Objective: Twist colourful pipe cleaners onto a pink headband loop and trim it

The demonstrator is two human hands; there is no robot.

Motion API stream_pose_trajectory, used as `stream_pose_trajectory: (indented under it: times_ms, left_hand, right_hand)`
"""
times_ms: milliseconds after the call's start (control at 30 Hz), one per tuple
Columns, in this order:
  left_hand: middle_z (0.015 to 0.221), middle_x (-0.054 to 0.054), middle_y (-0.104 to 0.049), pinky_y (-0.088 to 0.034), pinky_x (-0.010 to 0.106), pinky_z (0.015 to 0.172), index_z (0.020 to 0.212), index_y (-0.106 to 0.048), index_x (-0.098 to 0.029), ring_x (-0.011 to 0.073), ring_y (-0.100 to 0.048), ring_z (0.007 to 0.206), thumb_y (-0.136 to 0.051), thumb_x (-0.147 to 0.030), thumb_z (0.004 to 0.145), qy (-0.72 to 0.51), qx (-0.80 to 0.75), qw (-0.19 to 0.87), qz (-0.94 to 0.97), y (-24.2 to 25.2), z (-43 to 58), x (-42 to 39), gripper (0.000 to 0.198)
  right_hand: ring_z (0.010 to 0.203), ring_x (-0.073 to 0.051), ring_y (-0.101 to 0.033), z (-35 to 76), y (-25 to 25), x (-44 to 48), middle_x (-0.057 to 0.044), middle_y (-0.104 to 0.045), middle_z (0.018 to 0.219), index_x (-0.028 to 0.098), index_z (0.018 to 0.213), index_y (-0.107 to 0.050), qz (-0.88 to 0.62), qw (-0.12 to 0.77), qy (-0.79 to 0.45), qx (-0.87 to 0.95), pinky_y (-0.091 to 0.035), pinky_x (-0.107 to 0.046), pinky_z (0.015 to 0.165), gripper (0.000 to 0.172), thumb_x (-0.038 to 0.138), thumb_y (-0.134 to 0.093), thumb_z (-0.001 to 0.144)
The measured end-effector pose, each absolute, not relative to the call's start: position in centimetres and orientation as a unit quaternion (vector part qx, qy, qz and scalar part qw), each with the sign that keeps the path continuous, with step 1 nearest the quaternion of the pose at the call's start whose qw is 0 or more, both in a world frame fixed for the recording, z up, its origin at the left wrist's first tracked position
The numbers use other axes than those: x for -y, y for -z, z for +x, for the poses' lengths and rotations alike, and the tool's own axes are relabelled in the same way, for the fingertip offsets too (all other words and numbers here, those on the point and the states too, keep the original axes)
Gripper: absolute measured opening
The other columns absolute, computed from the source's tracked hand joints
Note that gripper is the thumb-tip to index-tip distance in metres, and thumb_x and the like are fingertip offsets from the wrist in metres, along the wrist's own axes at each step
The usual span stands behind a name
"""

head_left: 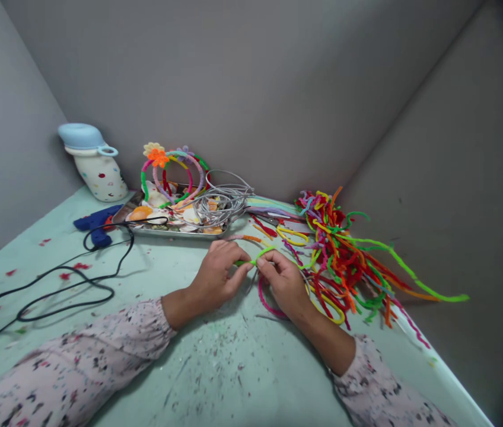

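Between my two hands is a bright green pipe cleaner (267, 251), held just above the table in the middle of the head view. My left hand (219, 274) pinches it between thumb and fingers. From the other side my right hand (286, 283) pinches it close by, with the fingertips of both hands almost touching. A grey wire and a pink pipe cleaner (267, 301) curve below my right hand, partly hidden by it. Whether the wire is joined to the green piece, I cannot tell.
A tangled pile of coloured pipe cleaners (344, 255) lies at right. Behind my hands, a metal tray (175, 233) bears fuzzy hoops (199, 172) and coiled grey wire (229, 204). A blue glue gun (98, 225), its black cord (113, 287) and a white bottle (100, 175) stand left.
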State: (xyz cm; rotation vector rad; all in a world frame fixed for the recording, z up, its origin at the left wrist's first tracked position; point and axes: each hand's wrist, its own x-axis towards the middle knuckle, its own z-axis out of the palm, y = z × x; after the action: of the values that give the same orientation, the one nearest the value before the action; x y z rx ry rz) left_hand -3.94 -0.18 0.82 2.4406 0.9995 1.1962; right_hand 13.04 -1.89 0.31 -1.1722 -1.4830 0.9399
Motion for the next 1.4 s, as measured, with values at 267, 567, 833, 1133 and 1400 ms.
stream_pose_trajectory:
  times_ms: [267, 567, 833, 1133, 1400]
  left_hand:
    - [0.080, 0.002, -0.061, -0.036, 0.035, 0.080, 0.083, -0.058, -0.018, 0.0172, -0.053, 0.080, -0.052, -0.024, 0.091, -0.425, -0.379, 0.127, 0.812, -0.84, -3.97, 0.31, 0.012]
    - [0.080, 0.002, -0.061, -0.037, 0.036, 0.081, 0.083, -0.058, -0.018, 0.0175, -0.053, 0.081, -0.052, -0.021, 0.089, -0.421, -0.368, 0.133, 0.818, -0.63, -3.96, 0.19, 0.009]
    - [0.081, 0.002, -0.062, -0.038, 0.037, 0.081, 0.085, -0.058, -0.019, 0.0184, -0.054, 0.081, -0.050, -0.021, 0.088, -0.419, -0.364, 0.131, 0.821, -0.59, -4.04, 0.17, 0.008]
    - [0.082, 0.003, -0.062, -0.038, 0.037, 0.082, 0.087, -0.059, -0.019, 0.0187, -0.054, 0.083, -0.049, -0.023, 0.091, -0.413, -0.362, 0.134, 0.825, -0.74, -4.03, 0.25, 0.012]
    - [0.084, 0.004, -0.063, -0.037, 0.037, 0.082, 0.088, -0.059, -0.019, 0.0189, -0.053, 0.084, -0.048, -0.025, 0.093, -0.414, -0.358, 0.138, 0.825, -0.60, -4.06, 0.25, 0.014]
  right_hand:
    - [0.079, -0.014, -0.056, 12.90, 0.39, 1.99, -0.002, -0.056, 0.095, 0.024, 0.095, -0.058, -0.459, 0.564, -0.241, 0.643, -0.048, -0.027, 0.067, 0.014, 0.023, -0.063, 0.082]
    - [0.085, -0.015, -0.058, 12.94, 0.22, 2.09, -0.004, -0.055, 0.097, 0.024, 0.096, -0.064, -0.434, 0.528, -0.204, 0.701, -0.050, -0.026, 0.065, 0.013, 0.019, -0.061, 0.085]
    - [0.088, -0.017, -0.059, 12.97, 0.11, 2.16, -0.005, -0.057, 0.098, 0.024, 0.095, -0.065, -0.455, 0.508, -0.207, 0.702, -0.052, -0.027, 0.066, 0.011, 0.023, -0.059, 0.086]
    - [0.088, -0.017, -0.059, 12.98, -0.04, 2.25, -0.005, -0.059, 0.097, 0.023, 0.096, -0.064, -0.456, 0.507, -0.187, 0.707, -0.051, -0.028, 0.069, 0.011, 0.022, -0.058, 0.087]
    - [0.083, -0.017, -0.059, 12.98, -0.04, 2.14, -0.005, -0.060, 0.093, 0.022, 0.095, -0.063, -0.468, 0.500, -0.186, 0.705, -0.049, -0.029, 0.069, 0.009, 0.024, -0.057, 0.088]
